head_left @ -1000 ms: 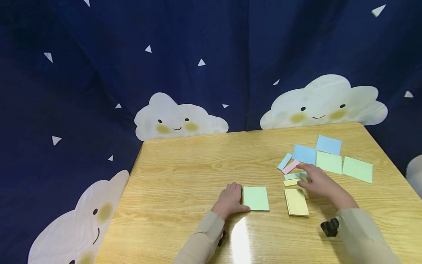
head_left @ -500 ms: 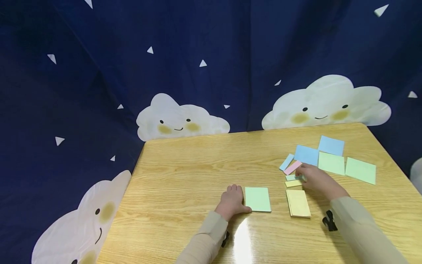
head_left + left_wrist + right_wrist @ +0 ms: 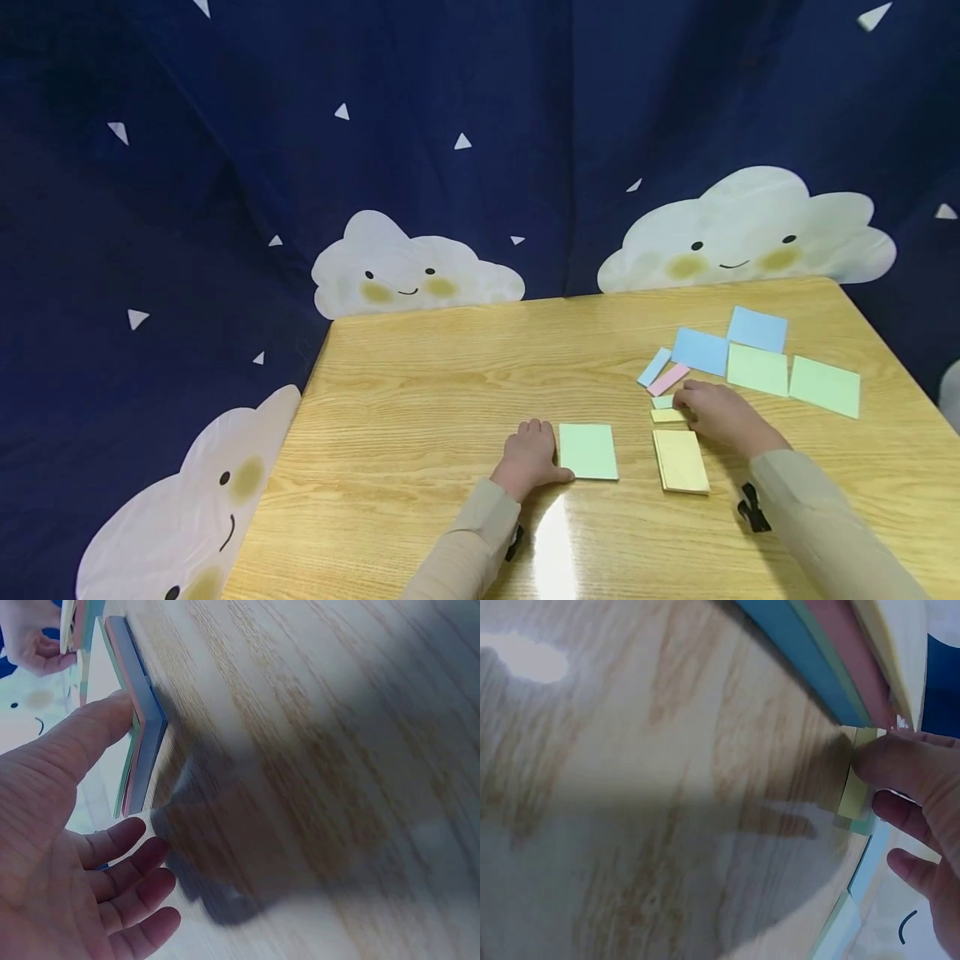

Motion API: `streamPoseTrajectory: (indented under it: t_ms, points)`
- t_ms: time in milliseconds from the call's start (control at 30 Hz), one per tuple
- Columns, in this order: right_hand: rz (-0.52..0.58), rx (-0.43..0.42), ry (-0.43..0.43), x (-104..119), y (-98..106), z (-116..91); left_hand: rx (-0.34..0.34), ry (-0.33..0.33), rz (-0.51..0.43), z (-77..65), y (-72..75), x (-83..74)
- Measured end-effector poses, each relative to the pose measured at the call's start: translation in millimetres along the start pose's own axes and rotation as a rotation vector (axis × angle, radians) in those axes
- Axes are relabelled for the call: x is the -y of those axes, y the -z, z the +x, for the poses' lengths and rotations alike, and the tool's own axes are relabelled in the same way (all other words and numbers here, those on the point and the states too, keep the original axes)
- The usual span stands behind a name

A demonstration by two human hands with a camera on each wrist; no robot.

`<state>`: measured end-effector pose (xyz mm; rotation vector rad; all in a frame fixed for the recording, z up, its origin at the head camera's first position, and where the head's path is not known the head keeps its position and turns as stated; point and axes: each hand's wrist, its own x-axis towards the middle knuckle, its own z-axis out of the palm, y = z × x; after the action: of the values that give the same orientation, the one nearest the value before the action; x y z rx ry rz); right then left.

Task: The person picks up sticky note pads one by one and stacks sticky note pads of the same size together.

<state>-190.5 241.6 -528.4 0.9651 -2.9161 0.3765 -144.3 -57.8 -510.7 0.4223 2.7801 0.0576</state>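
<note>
My left hand [image 3: 531, 457] lies on the table at the left side of a square green-topped sticky-note pad [image 3: 588, 452]. Its thumb touches the pad's near edge; the other fingers stay relaxed. In the left wrist view this pad [image 3: 150, 724] shows green, pink and blue layers. Over on the right, my right hand [image 3: 722, 414] pinches a narrow yellow sticky-note strip [image 3: 666, 416] and a narrow green one [image 3: 662, 402] lying side by side, covering their right ends. Seen from the right wrist, the thumb is on the yellow strip's near edge, with the fingertips beyond it by the green strip.
A yellow-topped pad stack [image 3: 681, 462] sits just in front of the right hand. Behind it lie a pink strip [image 3: 667, 380] and a blue strip [image 3: 655, 367]. Two blue sheets [image 3: 757, 329] and two green sheets [image 3: 825, 386] spread toward the table's back right.
My right hand's fingers have drawn in from reaching over the narrow strips to curl at their right ends. The left hand keeps its place at the green-topped pad.
</note>
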Motion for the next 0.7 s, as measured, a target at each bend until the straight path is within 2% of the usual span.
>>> streamPoseTrajectory:
  t_ms: [333, 500, 700]
  points:
    - [0.071, 0.072, -0.079, 3.2, -0.3, -4.1, -0.006, 0.004, 0.011, -2.4, 1.7, -0.4]
    - [0.072, 0.101, -0.083, 2.3, -1.2, -4.7, -0.003, 0.009, -0.011, -0.9, 0.7, 0.3]
    - [0.077, 0.088, -0.08, -0.1, -2.6, -8.9, -0.025, -0.003, -0.012, 1.2, -4.4, 1.9]
